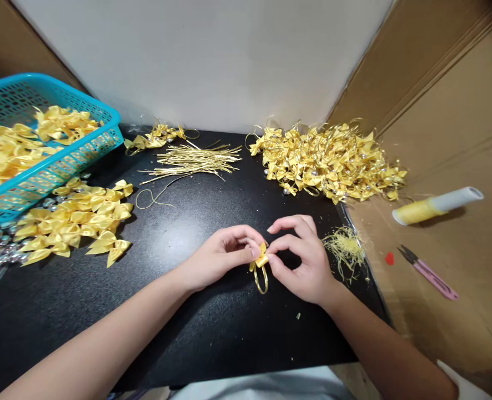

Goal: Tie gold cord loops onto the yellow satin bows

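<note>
Over the black table, my left hand [225,253] pinches a small yellow ribbon bow [261,259] between thumb and fingers. A gold cord loop [261,282] hangs from the bow toward me. On the other side, my right hand [302,258] has its thumb and index fingertips closed at the bow's right edge, with the other fingers curled and lifted. Whether a thread lies between those fingertips is too small to make out. Close to my right hand is a tangle of pale yellow thread scraps [346,250].
A blue basket [116,119] of yellow bows stands left, beside loose bows [75,219] and silver bells [0,236]. Gold cords [196,161] lie at the back. Looped bows [329,161] are heaped back right. A thread spool [437,205] and pink thread snips [431,275] lie right.
</note>
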`<state>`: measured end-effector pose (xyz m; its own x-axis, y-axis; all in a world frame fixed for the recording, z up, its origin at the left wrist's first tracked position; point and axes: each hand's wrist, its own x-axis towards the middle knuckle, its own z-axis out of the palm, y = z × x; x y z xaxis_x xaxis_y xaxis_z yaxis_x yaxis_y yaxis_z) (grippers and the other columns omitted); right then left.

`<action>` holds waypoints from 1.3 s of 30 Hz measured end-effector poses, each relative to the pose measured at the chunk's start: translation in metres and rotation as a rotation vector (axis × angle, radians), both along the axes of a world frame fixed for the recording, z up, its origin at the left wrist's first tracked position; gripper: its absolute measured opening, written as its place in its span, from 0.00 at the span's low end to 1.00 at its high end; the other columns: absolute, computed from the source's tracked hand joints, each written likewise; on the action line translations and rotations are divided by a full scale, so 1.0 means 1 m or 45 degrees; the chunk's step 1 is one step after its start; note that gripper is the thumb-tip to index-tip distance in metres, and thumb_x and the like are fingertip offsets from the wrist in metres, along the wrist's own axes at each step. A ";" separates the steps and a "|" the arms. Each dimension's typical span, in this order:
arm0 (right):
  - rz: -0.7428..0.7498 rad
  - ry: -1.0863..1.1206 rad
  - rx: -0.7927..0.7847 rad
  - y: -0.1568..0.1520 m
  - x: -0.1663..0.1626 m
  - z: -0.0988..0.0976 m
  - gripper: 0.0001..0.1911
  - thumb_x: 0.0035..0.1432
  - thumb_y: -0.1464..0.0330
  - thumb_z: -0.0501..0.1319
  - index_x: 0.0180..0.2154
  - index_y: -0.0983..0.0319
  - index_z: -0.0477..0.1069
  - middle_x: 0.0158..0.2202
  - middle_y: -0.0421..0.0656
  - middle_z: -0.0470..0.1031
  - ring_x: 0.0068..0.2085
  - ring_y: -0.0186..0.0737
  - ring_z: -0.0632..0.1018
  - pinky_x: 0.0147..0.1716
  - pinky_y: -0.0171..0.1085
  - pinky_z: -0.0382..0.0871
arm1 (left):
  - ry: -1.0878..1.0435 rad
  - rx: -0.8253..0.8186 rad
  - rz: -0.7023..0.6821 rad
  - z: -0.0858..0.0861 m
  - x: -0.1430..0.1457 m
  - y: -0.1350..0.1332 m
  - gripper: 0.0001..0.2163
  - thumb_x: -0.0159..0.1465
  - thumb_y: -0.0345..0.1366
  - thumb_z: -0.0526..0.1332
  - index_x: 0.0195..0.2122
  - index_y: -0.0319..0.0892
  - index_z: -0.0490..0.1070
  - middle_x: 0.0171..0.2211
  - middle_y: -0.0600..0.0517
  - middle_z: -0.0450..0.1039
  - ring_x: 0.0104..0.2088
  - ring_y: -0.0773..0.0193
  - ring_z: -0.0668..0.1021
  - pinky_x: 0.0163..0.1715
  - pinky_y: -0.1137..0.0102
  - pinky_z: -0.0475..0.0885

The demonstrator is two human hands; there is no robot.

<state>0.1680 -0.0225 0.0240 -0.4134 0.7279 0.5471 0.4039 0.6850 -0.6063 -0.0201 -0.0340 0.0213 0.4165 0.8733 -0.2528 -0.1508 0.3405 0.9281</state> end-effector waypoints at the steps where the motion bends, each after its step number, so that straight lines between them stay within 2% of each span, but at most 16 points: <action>1: 0.015 -0.002 0.000 0.000 0.000 0.000 0.05 0.52 0.73 0.61 0.28 0.58 0.72 0.39 0.42 0.73 0.43 0.42 0.73 0.44 0.45 0.66 | 0.002 0.002 0.020 0.000 0.000 0.000 0.10 0.57 0.39 0.68 0.31 0.39 0.72 0.26 0.54 0.71 0.28 0.69 0.72 0.32 0.73 0.67; 7: 0.051 -0.005 0.102 -0.001 0.001 0.001 0.05 0.51 0.74 0.62 0.27 0.58 0.72 0.36 0.41 0.73 0.41 0.41 0.72 0.42 0.45 0.67 | -0.080 0.002 0.106 -0.003 0.004 -0.003 0.07 0.57 0.36 0.67 0.32 0.41 0.69 0.25 0.57 0.69 0.27 0.71 0.70 0.30 0.75 0.64; 11: 0.039 -0.023 0.156 -0.002 0.001 0.000 0.05 0.52 0.74 0.62 0.27 0.58 0.72 0.35 0.41 0.74 0.40 0.41 0.71 0.42 0.45 0.67 | -0.043 0.066 0.133 -0.004 0.005 -0.005 0.05 0.58 0.34 0.65 0.31 0.40 0.71 0.26 0.56 0.69 0.28 0.71 0.70 0.30 0.75 0.64; 18: 0.002 -0.026 0.128 -0.003 0.000 0.001 0.05 0.50 0.74 0.62 0.27 0.58 0.72 0.35 0.41 0.73 0.40 0.42 0.71 0.42 0.45 0.66 | 0.047 0.219 0.102 -0.003 0.003 -0.006 0.05 0.61 0.34 0.63 0.32 0.40 0.69 0.26 0.56 0.67 0.27 0.71 0.68 0.29 0.75 0.65; 24: -0.017 0.004 0.067 -0.002 0.000 0.002 0.04 0.51 0.74 0.63 0.26 0.59 0.71 0.34 0.42 0.73 0.39 0.41 0.72 0.41 0.45 0.66 | 0.225 0.324 0.002 0.003 0.001 -0.007 0.06 0.63 0.34 0.60 0.32 0.38 0.73 0.26 0.54 0.71 0.28 0.70 0.69 0.29 0.75 0.65; 34: -0.058 0.014 0.036 -0.003 -0.001 0.002 0.05 0.48 0.74 0.63 0.25 0.60 0.71 0.33 0.42 0.73 0.38 0.41 0.71 0.40 0.45 0.65 | 0.310 0.367 0.069 0.000 0.001 -0.007 0.05 0.57 0.34 0.66 0.30 0.38 0.75 0.27 0.52 0.74 0.29 0.68 0.71 0.32 0.72 0.67; 39: -0.069 0.015 0.026 -0.003 -0.002 0.001 0.05 0.48 0.74 0.64 0.24 0.60 0.70 0.32 0.42 0.73 0.37 0.41 0.71 0.39 0.45 0.65 | 0.457 0.512 0.074 0.002 0.000 -0.008 0.03 0.57 0.33 0.66 0.30 0.39 0.77 0.28 0.51 0.77 0.30 0.66 0.74 0.33 0.70 0.69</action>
<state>0.1658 -0.0259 0.0249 -0.3669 0.7377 0.5668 0.4335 0.6747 -0.5974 -0.0202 -0.0420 0.0229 0.3137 0.9495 -0.0115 0.1919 -0.0515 0.9801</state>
